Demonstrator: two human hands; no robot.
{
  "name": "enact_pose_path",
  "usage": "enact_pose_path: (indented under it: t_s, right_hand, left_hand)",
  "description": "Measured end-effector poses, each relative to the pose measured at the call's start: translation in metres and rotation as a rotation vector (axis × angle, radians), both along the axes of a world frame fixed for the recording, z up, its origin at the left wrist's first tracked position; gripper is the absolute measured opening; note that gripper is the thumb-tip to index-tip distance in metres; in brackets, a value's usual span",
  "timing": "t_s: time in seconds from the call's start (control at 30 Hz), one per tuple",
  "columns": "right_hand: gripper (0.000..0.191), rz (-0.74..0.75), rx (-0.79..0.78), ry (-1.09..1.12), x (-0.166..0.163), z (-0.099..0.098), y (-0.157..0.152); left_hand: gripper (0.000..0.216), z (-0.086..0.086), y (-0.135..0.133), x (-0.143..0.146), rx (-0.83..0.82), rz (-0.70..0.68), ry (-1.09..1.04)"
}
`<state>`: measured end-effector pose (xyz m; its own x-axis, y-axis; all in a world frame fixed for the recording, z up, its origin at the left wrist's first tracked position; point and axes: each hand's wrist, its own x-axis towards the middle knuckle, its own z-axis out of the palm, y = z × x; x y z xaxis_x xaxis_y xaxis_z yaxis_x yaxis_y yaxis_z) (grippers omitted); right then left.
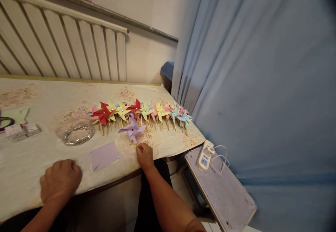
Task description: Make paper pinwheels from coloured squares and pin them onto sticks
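Note:
A purple paper pinwheel (132,129) faces up in front of a row of coloured paper pinwheels (160,111) on thin wooden sticks. My right hand (145,155) is closed at the table's front edge, right below the purple pinwheel, its fingers where the stick would come down; the stick itself is hidden. Farther left, my left hand (61,178) rests as a loose fist on the tablecloth, nothing showing in it. Between the hands lies a flat purple paper square (104,155) with a cut near one corner, over a yellowish sheet.
A clear round dish (76,134) of shiny small pieces stands behind the paper. Small white boxes (22,131), black-handled scissors (5,122) and green paper (15,115) lie at the far left. A power strip (205,156) sits on a low stool (223,193) beside the blue curtain (262,84).

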<state>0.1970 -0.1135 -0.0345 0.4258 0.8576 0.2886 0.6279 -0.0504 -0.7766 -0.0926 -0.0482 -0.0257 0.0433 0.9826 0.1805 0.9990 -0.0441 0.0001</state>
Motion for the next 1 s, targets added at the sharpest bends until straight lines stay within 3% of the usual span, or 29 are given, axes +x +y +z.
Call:
enact_pose_path:
  t_s: [0.33, 0.67, 1.0]
  right_hand:
    - [0.015, -0.139, 0.047, -0.046, 0.054, 0.007, -0.005]
    - [0.021, -0.37, 0.063, -0.078, 0.123, -0.006, -0.016]
    - [0.025, -0.556, 0.054, -0.124, 0.16, -0.014, 0.0]
  left_hand:
    - [0.046, 0.0, 0.002, -0.001, -0.013, -0.002, 0.01]
    - [0.042, 0.0, 0.001, -0.001, -0.011, -0.012, 0.002]
    - [0.04, -0.006, 0.003, -0.005, 0.007, -0.017, -0.005]
